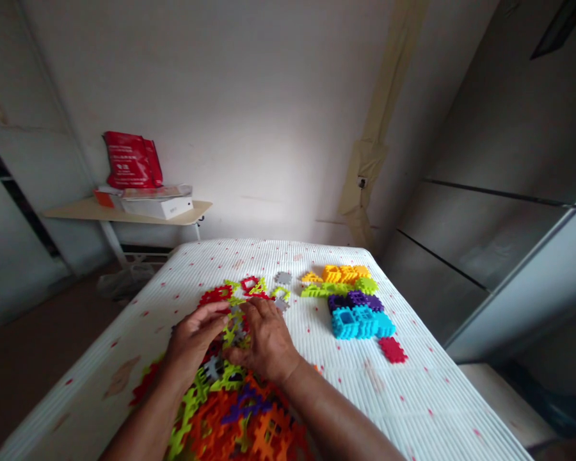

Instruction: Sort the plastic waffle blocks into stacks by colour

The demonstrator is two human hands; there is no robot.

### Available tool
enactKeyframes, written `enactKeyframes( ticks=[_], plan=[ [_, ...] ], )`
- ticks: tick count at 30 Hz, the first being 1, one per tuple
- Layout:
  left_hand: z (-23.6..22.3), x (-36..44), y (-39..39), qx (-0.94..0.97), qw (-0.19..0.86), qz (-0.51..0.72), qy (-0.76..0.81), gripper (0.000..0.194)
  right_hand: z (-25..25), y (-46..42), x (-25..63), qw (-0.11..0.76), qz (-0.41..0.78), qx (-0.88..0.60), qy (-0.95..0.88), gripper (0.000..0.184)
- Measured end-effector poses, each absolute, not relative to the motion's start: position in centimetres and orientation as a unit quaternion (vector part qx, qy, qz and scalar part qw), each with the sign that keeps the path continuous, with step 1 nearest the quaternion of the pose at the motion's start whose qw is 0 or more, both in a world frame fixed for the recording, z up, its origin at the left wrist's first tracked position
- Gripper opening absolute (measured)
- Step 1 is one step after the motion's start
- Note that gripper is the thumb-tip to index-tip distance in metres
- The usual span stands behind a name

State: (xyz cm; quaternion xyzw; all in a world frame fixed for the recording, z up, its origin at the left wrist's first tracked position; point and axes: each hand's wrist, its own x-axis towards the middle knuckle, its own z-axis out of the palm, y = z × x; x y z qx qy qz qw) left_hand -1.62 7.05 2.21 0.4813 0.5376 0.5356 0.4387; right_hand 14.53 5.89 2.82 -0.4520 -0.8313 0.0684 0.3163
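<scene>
My left hand (196, 336) is over the left side of a mixed pile of notched plastic interlocking tiles (216, 416), fingers stretched toward the middle, thumb apart, nothing visible in it. My right hand (267, 339) reaches into the same pile from the right, fingers bent downward and thumb spread to the left. Its fingertips are partly hidden among lime, grey and red pieces. Beyond the hands lie a red square frame tile (250, 285) and a grey tile (283, 278). Orange pieces and a purple one (247, 404) fill the near part of the pile.
At right on the white dotted bed cover (355, 390) are rows of yellow (345, 274), lime (333, 290), purple (358, 299) and light blue tiles (360, 322), plus one red tile (392, 349). A side table (86, 210) holds a red bag (130, 160) and a white box (158, 206).
</scene>
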Motion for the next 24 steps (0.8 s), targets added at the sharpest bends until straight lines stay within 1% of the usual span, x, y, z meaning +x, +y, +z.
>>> enactKeyframes(
  ticks=[4, 9, 12, 15, 19, 24],
  plan=[
    [2.3, -1.5, 7.0, 0.476, 0.436, 0.535, 0.545, 0.043, 3.5, 5.6, 14.6, 0.289, 0.028, -0.464, -0.837, 0.056],
    [2.3, -1.3, 7.0, 0.490, 0.432, 0.518, 0.552, 0.042, 3.8, 5.3, 14.3, 0.245, -0.020, -0.476, -0.844, 0.046],
    [2.3, -1.2, 6.9, 0.485, 0.434, 0.528, 0.545, 0.048, 3.8, 6.3, 15.0, 0.241, -0.031, -0.494, -0.835, 0.043],
    [2.2, -1.2, 7.0, 0.459, 0.434, 0.547, 0.549, 0.051, 3.9, 8.2, 17.3, 0.233, -0.056, -0.574, -0.783, 0.045],
    [1.4, -1.6, 7.5, 0.443, 0.436, 0.555, 0.553, 0.047, 3.4, 11.0, 21.3, 0.219, -0.100, -0.708, -0.664, 0.046],
    [1.0, -1.8, 7.7, 0.432, 0.450, 0.549, 0.556, 0.045, 2.0, 12.4, 23.6, 0.190, -0.103, -0.775, -0.594, 0.038]
  ],
)
